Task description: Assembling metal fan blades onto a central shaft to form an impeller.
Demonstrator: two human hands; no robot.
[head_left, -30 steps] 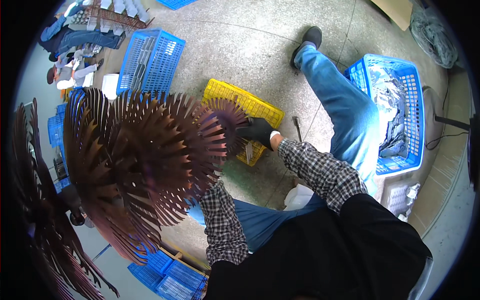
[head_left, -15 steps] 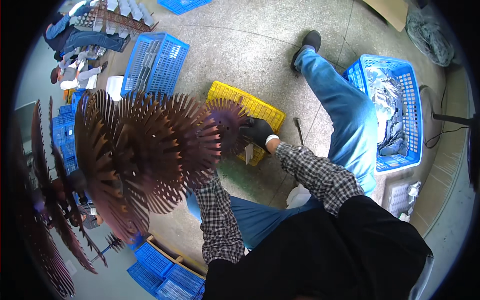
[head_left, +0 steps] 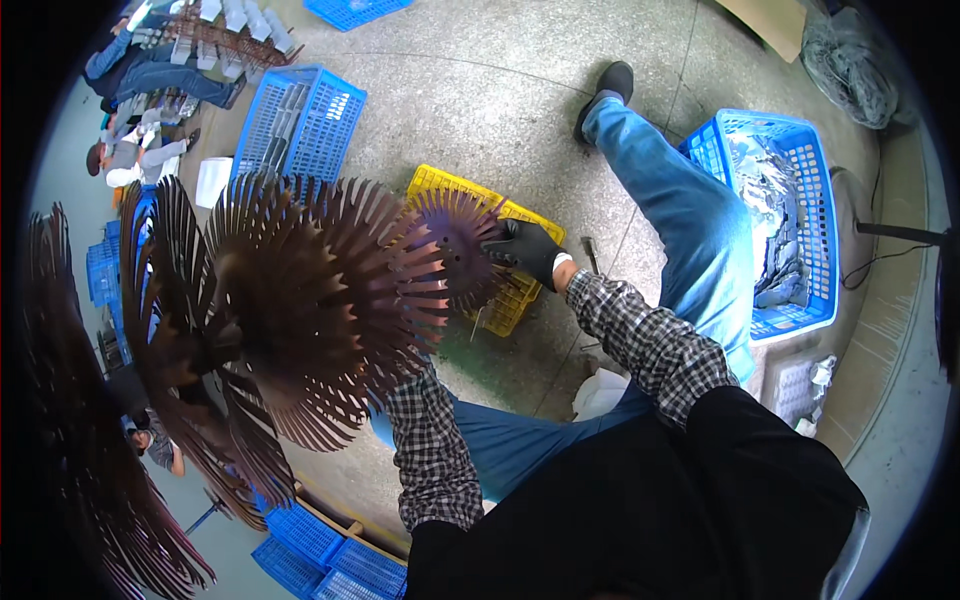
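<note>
1 black-gloved hand [head_left: 530,252], 1 yellow crate [head_left: 435,180], 1 dark shoe [head_left: 616,80], 3 blue baskets [head_left: 815,225] at right, upper left and top edge; at least 4 slotted brown discs [head_left: 300,290], overlapping and hard to count

The right hand [head_left: 525,248], in a black glove, had its fingers at the toothed rim of a small purple-brown slotted disc [head_left: 462,252]. Just left of it, larger brown slotted discs [head_left: 300,290] hung in tiers, hiding the left hand beyond its plaid sleeve [head_left: 435,445]. Behind the small disc lay a yellow plastic crate [head_left: 432,180]. To the right, past a denim-clad leg [head_left: 690,210], a blue perforated basket [head_left: 822,235] held thin, flat grey pieces [head_left: 783,250].
</note>
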